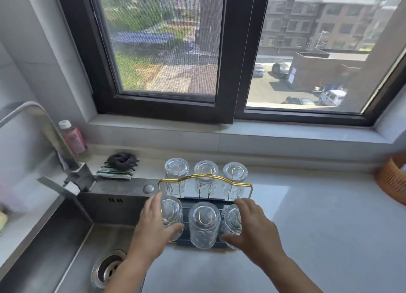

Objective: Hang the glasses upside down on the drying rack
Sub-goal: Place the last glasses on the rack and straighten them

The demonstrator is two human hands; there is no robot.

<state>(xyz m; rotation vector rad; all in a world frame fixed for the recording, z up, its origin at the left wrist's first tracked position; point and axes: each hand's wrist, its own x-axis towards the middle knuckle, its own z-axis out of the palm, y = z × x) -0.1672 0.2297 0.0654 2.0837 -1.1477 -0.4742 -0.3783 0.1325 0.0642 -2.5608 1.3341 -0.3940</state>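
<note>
A drying rack [205,177] with a gold wire handle and a dark tray base stands on the counter beside the sink. Several clear glasses hang upside down on its prongs, in a back row [206,171] and a front row [204,224]. My left hand [153,224] wraps around the front left glass [171,211]. My right hand [252,226] curls around the front right glass [232,220], with its thumb low at the rim. The front middle glass stands untouched between my hands.
A steel sink [72,244] with a drain [108,268] lies to the left, and a faucet [44,138] rises over it. A pink bottle [73,137], a dark scrubber on a folded cloth [117,167] and an orange basket [393,180] sit along the counter.
</note>
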